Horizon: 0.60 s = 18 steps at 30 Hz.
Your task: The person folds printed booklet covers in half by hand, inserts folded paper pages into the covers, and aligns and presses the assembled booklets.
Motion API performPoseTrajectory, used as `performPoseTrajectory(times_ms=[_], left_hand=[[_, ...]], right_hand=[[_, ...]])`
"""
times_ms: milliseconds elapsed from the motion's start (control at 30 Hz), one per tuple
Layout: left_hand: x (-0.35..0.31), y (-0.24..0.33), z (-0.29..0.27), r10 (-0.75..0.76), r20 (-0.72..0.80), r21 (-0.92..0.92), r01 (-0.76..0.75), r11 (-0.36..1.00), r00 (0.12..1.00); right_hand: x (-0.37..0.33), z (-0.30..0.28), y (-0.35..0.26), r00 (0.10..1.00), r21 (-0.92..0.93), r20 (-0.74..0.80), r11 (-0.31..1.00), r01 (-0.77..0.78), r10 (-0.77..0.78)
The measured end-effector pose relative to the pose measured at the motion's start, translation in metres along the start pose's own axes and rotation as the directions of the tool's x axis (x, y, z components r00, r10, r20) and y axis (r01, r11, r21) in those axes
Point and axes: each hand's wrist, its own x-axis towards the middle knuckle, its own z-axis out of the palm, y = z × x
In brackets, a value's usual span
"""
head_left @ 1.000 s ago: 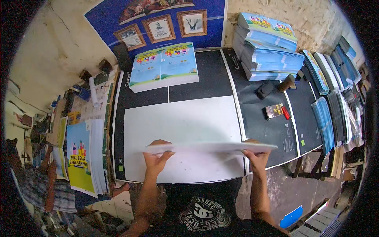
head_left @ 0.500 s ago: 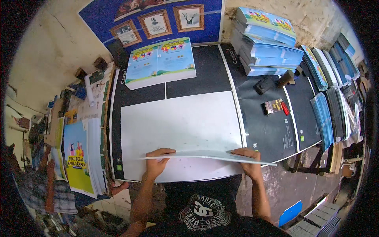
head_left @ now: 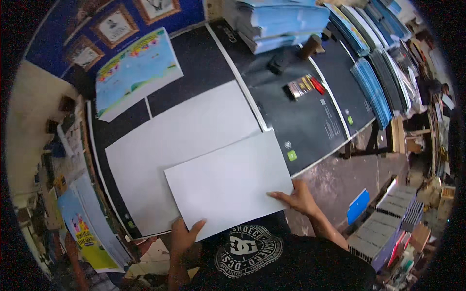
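Slanting across the view now, the table (head_left: pixel 291 126) is showing turned and further left than half a second ago. The printed stack (head_left: pixel 138 72) is keeping its place at the table's far left. The paper (head_left: pixel 228 182), seen nearly edge-on before, is now showing its broad white face.

The table's near edge is running diagonally under the paper, and the floor (head_left: pixel 369 169) is showing past it to the right. The big sheet (head_left: pixel 179 126) is covering the middle of the table, while the tall stack (head_left: pixel 289 24) is standing toward the back. A stretch of black surface is lying between the big sheet and the pack (head_left: pixel 300 88), leaving open room ahead and to the right of the paper. The red lighter (head_left: pixel 318 86) is lying just beside the pack.

The paper is lying between the two hands, overlapping the big sheet's near right part and reaching past the table's edge to the shirt (head_left: pixel 252 252); whether it is touching the sheet below is hard to tell. The right hand (head_left: pixel 302 200) is gripping its right side near the lower corner, thumb on top. The left hand (head_left: pixel 183 237) is gripping its lower left corner, thumb also on top.
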Motion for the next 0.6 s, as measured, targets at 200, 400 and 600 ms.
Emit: performPoseTrajectory(times_ms=[200,400,600], left_hand=[[-0.025,-0.005,-0.008,-0.244,0.09,-0.168,0.257,0.952,0.965],[-0.04,-0.015,-0.002,0.02,0.038,-0.011,-0.02,1.0,0.999],[-0.036,-0.023,-0.002,-0.031,0.019,0.086,0.029,0.996,0.999]], right_hand=[[-0.012,-0.018,0.027,0.992,0.098,0.114,0.994,0.041,-0.052],[-0.036,-0.025,0.006,0.99,-0.486,0.139,0.868,0.095,-0.031],[-0.033,-0.025,0.016,0.985,-0.662,0.147,0.732,0.164,-0.088]])
